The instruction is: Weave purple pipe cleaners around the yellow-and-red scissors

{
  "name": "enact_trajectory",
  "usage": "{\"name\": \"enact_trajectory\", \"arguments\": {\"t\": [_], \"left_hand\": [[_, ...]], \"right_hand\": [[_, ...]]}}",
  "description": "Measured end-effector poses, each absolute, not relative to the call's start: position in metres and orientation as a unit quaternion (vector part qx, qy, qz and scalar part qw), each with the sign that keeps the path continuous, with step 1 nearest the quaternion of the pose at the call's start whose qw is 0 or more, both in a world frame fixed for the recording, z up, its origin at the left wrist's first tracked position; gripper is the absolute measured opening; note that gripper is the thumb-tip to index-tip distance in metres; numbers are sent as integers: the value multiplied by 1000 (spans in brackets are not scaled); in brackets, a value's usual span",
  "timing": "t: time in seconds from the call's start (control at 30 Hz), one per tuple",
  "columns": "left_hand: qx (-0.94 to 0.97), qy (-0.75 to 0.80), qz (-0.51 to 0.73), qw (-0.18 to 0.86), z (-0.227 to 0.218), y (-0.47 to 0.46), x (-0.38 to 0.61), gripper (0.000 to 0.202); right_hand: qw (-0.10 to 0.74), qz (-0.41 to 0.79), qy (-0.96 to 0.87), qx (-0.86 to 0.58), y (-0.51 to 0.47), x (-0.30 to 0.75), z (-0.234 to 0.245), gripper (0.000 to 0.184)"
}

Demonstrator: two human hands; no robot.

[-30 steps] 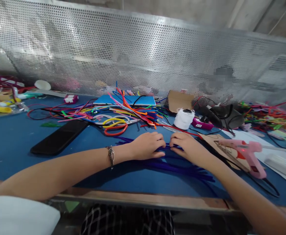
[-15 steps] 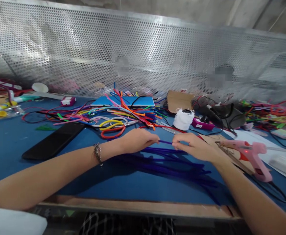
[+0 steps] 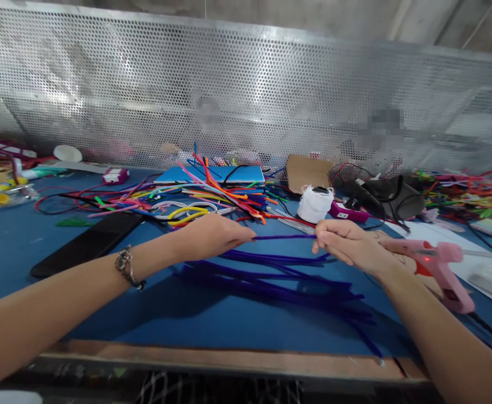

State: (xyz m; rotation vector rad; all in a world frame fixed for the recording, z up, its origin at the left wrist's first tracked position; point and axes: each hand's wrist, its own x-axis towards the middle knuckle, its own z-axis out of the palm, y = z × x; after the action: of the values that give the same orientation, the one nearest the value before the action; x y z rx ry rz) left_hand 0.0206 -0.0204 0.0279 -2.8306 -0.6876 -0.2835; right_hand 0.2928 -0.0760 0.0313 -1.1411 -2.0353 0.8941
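Between my two hands a dark blue pipe cleaner [image 3: 285, 237] is stretched almost level above the table. My left hand [image 3: 212, 235] pinches its left part, and my right hand [image 3: 347, 244] grips its right part; both are closed. Below them a loose bunch of dark blue pipe cleaners [image 3: 279, 280] lies on the blue tabletop [image 3: 178, 325]. Just behind my left hand are yellow-handled scissors [image 3: 187, 214], partly covered by it. A pink glue gun [image 3: 440, 266] with a small red light rests beside my right wrist.
At the back lies a heap of many-coloured pipe cleaners [image 3: 224, 193]. A white thread spool [image 3: 314, 205] stands right of it. A black phone-like slab [image 3: 86, 244] lies at left. A perforated metal screen [image 3: 237, 84] closes off the far side, with more pipe cleaners [image 3: 473, 196] at right.
My hands have moved apart, the left one leftward and the right one rightward. A longer stretch of the blue pipe cleaner now shows between them.
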Motion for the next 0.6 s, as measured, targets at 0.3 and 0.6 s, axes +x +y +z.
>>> {"name": "enact_trajectory", "arguments": {"t": [0.3,0.6], "left_hand": [[-949,-283,-60,127,27,1,-16,31],[-947,-294,-66,114,17,16,-33,25]], "right_hand": [[272,206,-777,-529,-75,302,39,36],[116,9,-800,-589,-69,312,38,29]]}}
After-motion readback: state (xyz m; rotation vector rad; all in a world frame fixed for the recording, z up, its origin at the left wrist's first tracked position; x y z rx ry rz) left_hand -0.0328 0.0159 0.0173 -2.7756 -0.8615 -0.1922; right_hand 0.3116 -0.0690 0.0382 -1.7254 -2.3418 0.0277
